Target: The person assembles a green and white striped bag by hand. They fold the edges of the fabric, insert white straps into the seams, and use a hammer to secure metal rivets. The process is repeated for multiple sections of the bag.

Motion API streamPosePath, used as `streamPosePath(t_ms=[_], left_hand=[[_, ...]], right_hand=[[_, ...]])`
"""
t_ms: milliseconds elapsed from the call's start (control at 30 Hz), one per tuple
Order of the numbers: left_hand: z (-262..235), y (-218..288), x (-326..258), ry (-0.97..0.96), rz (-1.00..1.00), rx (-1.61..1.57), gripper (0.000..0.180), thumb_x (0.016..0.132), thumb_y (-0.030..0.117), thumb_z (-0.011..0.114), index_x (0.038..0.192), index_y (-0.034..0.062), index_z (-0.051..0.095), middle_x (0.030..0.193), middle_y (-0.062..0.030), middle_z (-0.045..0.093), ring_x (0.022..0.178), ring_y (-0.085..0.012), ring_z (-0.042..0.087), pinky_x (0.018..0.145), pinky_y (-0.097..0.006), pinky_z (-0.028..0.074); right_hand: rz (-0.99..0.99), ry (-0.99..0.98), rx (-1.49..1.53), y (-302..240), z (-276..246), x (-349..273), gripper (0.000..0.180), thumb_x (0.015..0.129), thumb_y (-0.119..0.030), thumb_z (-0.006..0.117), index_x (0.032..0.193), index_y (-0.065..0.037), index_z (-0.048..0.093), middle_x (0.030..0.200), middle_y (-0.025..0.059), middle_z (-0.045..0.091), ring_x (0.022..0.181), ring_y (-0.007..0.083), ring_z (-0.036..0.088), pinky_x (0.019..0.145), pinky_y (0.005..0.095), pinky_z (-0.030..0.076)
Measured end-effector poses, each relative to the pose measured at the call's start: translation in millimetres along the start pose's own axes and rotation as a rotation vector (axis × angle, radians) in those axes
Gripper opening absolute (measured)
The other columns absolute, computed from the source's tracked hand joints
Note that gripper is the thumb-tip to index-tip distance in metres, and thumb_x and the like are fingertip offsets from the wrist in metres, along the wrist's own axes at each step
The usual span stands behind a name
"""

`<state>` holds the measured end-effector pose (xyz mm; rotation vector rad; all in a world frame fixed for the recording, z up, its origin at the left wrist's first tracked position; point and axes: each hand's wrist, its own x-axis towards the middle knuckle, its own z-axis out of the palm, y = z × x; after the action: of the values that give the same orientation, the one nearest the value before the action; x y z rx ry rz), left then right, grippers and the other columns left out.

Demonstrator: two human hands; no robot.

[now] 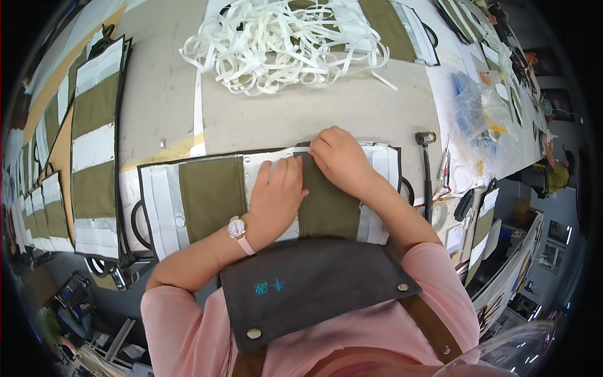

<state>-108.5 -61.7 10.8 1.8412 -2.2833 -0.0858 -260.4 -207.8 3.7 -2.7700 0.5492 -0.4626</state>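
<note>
In front of me lies a wide fabric panel (212,195) with olive and white sections, a black border and black loops at both ends. My left hand (276,191), with a pink-strapped watch on its wrist, rests flat on the white middle strip, fingers stretched toward the far edge. Just right of it, my right hand (339,158) is closed at the panel's far black edge, its fingers bent and pressed together over the olive section. Whatever lies beneath those fingertips is hidden. A small clear or white piece near the left fingertips is too unclear to name.
A tangled heap of white tape (282,47) covers the far side of the table. More olive-and-white panels (94,154) are stacked at left. At right lie a hammer (427,169), a red-handled tool (445,173) and clear plastic bags (480,119). A person (556,169) is at far right.
</note>
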Motion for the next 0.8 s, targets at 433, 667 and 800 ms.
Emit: streamPosePath(t_ms=[433, 667, 800], left_hand=[[8, -41, 1, 0.052, 0.331, -0.068, 0.064, 0.088, 0.041, 0.066, 0.132, -0.0046, 0.057, 0.136, -0.0194, 0.055, 0.119, -0.0278, 0.05, 0.105, -0.045, 0.04], [6, -42, -3, 0.073, 0.3, -0.059, 0.064, 0.089, 0.042, 0.065, 0.132, -0.0047, 0.056, 0.135, -0.0197, 0.056, 0.119, -0.0268, 0.051, 0.102, -0.045, 0.041], [7, -44, -1, 0.044, 0.288, -0.084, 0.065, 0.086, 0.044, 0.068, 0.131, -0.0016, 0.058, 0.136, -0.016, 0.055, 0.116, -0.0249, 0.05, 0.099, -0.044, 0.041]], right_hand=[[-0.051, 0.022, -0.156, -8, 3, 2, 0.03, 0.067, -0.006, 0.07, 0.095, -0.001, 0.062, 0.09, 0.0113, 0.058, 0.082, 0.0293, 0.059, 0.073, 0.0394, 0.051], [-0.032, 0.129, -0.122, -5, 4, -4, 0.034, 0.066, -0.001, 0.075, 0.098, -0.003, 0.063, 0.092, 0.0099, 0.06, 0.081, 0.0289, 0.058, 0.072, 0.0391, 0.051], [-0.022, 0.121, -0.169, -9, 4, -6, 0.034, 0.067, -0.002, 0.074, 0.099, -0.003, 0.063, 0.095, 0.0091, 0.059, 0.084, 0.0287, 0.057, 0.076, 0.0405, 0.048]])
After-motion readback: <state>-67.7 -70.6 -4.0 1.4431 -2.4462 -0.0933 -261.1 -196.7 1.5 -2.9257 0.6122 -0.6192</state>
